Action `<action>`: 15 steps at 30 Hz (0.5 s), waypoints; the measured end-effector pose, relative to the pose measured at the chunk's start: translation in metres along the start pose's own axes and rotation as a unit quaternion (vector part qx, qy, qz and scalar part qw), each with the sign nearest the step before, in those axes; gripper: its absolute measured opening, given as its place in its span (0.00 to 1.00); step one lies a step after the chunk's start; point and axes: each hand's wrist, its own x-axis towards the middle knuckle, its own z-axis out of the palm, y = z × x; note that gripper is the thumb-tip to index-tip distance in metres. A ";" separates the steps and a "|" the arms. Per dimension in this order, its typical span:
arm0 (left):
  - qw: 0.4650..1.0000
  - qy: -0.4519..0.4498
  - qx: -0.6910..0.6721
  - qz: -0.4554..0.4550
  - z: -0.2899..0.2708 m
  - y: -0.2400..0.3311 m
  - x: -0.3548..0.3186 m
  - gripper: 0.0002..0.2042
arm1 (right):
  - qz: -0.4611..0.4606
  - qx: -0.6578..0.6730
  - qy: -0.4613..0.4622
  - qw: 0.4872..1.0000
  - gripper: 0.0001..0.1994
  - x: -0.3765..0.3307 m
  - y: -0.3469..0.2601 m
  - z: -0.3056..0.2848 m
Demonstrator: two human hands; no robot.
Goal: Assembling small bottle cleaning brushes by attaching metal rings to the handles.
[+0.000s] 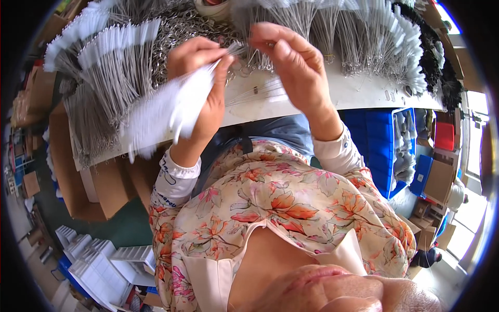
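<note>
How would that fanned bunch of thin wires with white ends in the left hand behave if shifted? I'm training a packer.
The fanned bunch of thin grey wires with white ends probably splays easily: it already spreads below the left hand. Likely light, since one hand's grip carries it. The strands look springy, not limp.

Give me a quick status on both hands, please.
Left hand gripping white-tipped wire bundle. Right hand pinching one wire at its top. Wire piles crowd table.
</note>
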 end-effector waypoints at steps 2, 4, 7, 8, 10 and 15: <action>0.999 -0.020 -0.019 -0.025 -0.008 0.018 -0.008 0.12 | 0.103 -0.048 0.041 0.993 0.16 -0.009 0.021 -0.014; 0.989 -0.054 -0.105 -0.091 0.001 0.014 -0.040 0.11 | 0.187 0.157 0.046 0.969 0.15 -0.019 0.033 0.002; 0.998 -0.063 -0.022 -0.003 0.014 0.013 -0.053 0.15 | 0.207 0.358 0.097 0.905 0.12 -0.018 0.038 0.018; 0.993 -0.112 0.027 0.011 0.008 0.011 -0.057 0.18 | 0.192 0.391 0.077 0.897 0.11 -0.015 0.039 0.014; 0.991 -0.129 0.023 0.011 -0.010 0.014 -0.053 0.21 | 0.192 0.353 0.075 0.913 0.10 -0.010 0.026 0.009; 0.969 -0.131 -0.175 -0.111 -0.047 0.004 -0.023 0.55 | 0.177 -0.175 -0.166 0.954 0.06 -0.021 0.011 0.031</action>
